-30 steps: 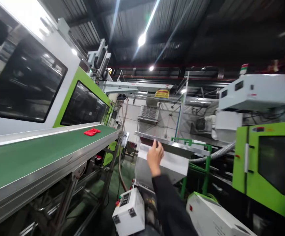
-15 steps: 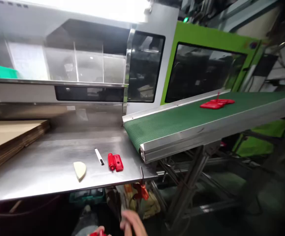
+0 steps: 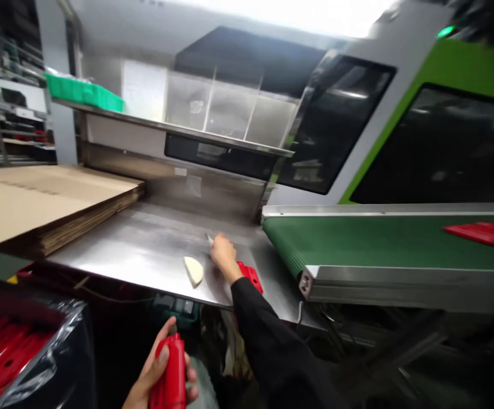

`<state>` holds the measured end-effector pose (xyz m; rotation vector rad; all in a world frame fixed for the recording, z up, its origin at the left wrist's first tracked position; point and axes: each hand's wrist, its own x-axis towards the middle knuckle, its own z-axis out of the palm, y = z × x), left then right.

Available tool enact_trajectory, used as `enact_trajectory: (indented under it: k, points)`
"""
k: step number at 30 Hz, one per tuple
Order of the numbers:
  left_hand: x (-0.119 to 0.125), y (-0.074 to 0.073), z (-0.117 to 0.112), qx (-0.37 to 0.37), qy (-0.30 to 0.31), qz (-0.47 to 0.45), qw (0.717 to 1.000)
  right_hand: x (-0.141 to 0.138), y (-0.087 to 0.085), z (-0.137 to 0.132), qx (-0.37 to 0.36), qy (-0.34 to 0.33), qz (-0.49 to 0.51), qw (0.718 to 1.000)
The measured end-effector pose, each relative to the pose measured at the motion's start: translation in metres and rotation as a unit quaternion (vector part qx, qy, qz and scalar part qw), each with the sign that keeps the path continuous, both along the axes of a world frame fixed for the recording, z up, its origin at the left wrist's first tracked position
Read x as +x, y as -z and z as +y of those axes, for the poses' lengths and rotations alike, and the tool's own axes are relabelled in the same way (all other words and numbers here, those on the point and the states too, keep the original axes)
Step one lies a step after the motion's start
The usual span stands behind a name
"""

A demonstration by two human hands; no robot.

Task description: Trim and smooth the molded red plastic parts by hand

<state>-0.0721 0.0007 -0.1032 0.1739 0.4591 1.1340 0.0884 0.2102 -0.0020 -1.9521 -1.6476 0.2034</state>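
My left hand (image 3: 158, 372) is low in front of me, fingers wrapped round a red plastic part (image 3: 170, 375). My right hand (image 3: 223, 255), in a black sleeve, reaches over the steel table (image 3: 144, 250) and closes on a small white stick-like tool (image 3: 209, 238). A second red hinged part (image 3: 250, 275) lies on the table just right of that wrist. A pale half-round piece (image 3: 194, 270) lies just left of it.
A green conveyor belt (image 3: 378, 241) runs off to the right with a red moulded piece (image 3: 483, 233) on it. A stack of flat cardboard (image 3: 37, 199) lies on the left. A plastic-lined bin of red parts (image 3: 12, 346) stands at lower left. A green tray (image 3: 82, 94) sits on the shelf.
The view swung from the machine hall to the steel table. My right hand left the grey hopper and reached onto the table; my left hand rose into view with a red part.
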Motion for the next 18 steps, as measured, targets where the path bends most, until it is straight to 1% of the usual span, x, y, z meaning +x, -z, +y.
enact_trajectory:
  k: [2, 3, 5, 8, 10, 12, 13, 15, 17, 18]
  points:
    - [-0.008, -0.003, 0.004, 0.0, -0.028, -0.005, 1.0, -0.001, 0.003, -0.027, 0.038, -0.026, 0.027, 0.999]
    - [-0.011, -0.004, 0.006, -0.001, -0.034, -0.017, 0.999, -0.002, 0.006, -0.048, 0.057, -0.046, 0.046, 0.996]
    - [-0.016, -0.008, 0.008, -0.005, -0.035, -0.046, 0.998, -0.005, 0.018, -0.101, 0.079, -0.092, 0.087, 0.989]
    - [-0.021, -0.011, 0.008, -0.004, -0.022, -0.054, 0.998, -0.012, 0.041, -0.185, 0.045, -0.195, 0.146, 0.969]
    - [-0.023, -0.012, 0.006, -0.002, -0.016, -0.058, 0.998, -0.017, 0.055, -0.226, 0.001, -0.276, 0.19, 0.942]
    - [-0.023, -0.013, 0.003, 0.002, -0.008, -0.063, 0.998, -0.02, 0.062, -0.247, -0.034, -0.335, 0.215, 0.917]
    - [-0.022, -0.014, 0.001, 0.003, -0.004, -0.06, 0.998, -0.021, 0.062, -0.252, -0.038, -0.346, 0.215, 0.913]
    - [-0.02, -0.017, -0.002, -0.002, -0.002, -0.038, 0.999, -0.02, 0.059, -0.255, -0.014, -0.334, 0.203, 0.92]
    - [-0.018, -0.021, -0.005, -0.016, -0.004, -0.008, 1.0, -0.019, 0.053, -0.255, 0.031, -0.322, 0.166, 0.932]
    - [-0.017, -0.023, -0.007, -0.022, -0.008, 0.004, 1.0, -0.018, 0.05, -0.255, 0.05, -0.33, 0.142, 0.932]
